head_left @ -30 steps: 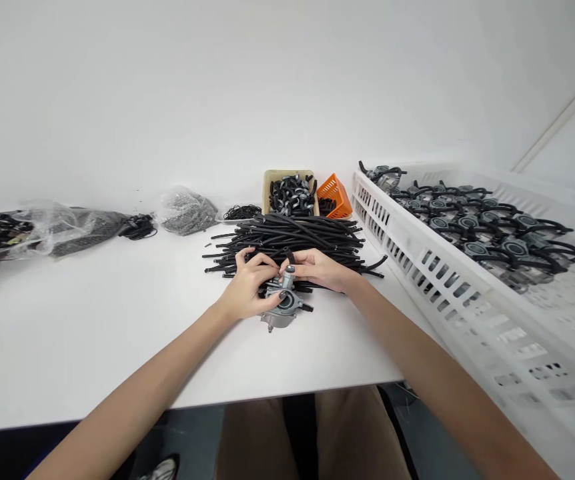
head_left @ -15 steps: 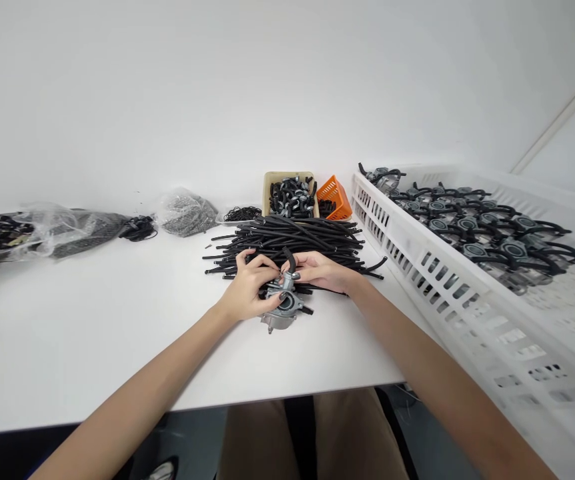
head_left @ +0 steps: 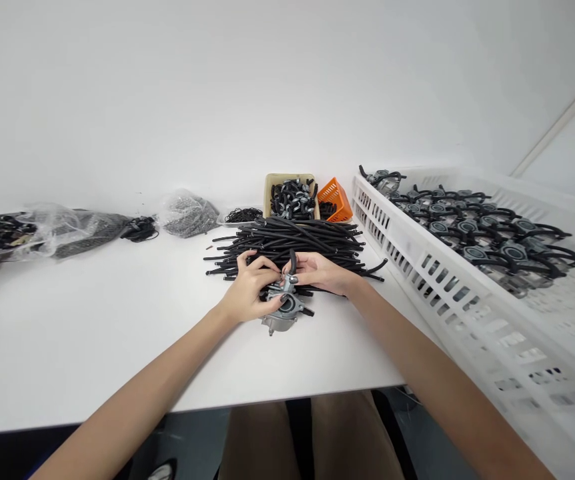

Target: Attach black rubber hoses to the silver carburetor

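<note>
A metal carburetor is held over the white table in front of me. My left hand is closed around its left side, with the thumb near the round bore. My right hand pinches at the top of the carburetor, by the base of a short black rubber hose that sticks up from it. The fingertips hide exactly what is pinched there. Just behind both hands lies a pile of long black hoses.
At right stands a white perforated crate holding several carburetors. Behind the hoses are a beige bin of short hoses with clips and an orange basket. Bags of small parts and a black bundle lie along the wall.
Both hands keep their hold on the carburetor and have barely moved. The short hose on top leans slightly more upright. At the far left edge, a blurred form has drawn back.
</note>
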### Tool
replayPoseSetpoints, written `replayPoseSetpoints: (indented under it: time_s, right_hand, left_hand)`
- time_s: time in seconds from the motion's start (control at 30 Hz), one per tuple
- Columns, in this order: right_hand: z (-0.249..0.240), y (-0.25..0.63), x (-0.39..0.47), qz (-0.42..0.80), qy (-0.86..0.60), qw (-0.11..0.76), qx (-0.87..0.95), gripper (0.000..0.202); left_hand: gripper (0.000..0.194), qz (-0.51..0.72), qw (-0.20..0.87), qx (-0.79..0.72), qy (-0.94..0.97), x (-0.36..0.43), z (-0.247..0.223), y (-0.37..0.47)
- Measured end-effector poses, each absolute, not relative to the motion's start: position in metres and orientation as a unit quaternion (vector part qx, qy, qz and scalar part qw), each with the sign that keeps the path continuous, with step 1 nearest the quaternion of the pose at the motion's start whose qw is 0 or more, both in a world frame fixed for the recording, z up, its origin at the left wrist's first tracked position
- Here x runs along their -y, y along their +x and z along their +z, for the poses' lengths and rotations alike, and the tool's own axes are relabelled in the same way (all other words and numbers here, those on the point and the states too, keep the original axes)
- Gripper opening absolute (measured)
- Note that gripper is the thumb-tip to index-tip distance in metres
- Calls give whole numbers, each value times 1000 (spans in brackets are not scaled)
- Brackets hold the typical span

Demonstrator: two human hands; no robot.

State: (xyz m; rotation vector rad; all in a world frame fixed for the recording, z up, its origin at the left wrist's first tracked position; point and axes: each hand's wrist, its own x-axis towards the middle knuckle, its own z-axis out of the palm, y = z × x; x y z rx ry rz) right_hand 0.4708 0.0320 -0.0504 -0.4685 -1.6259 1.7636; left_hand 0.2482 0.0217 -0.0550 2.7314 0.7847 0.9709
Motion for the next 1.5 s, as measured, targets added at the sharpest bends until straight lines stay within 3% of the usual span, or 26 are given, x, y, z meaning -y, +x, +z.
replayPoseSetpoints:
  time_s: [0.37, 1.5]
  right_hand:
    - [-57, 466, -35, 634, -205, 359, 653, 36]
    - [-48, 473, -32, 693, -182, 324, 618, 39]
  left_hand:
    - [31, 327, 66, -266, 905, -22, -57, 248]
    - [24, 312, 53, -252, 915, -21, -52, 247]
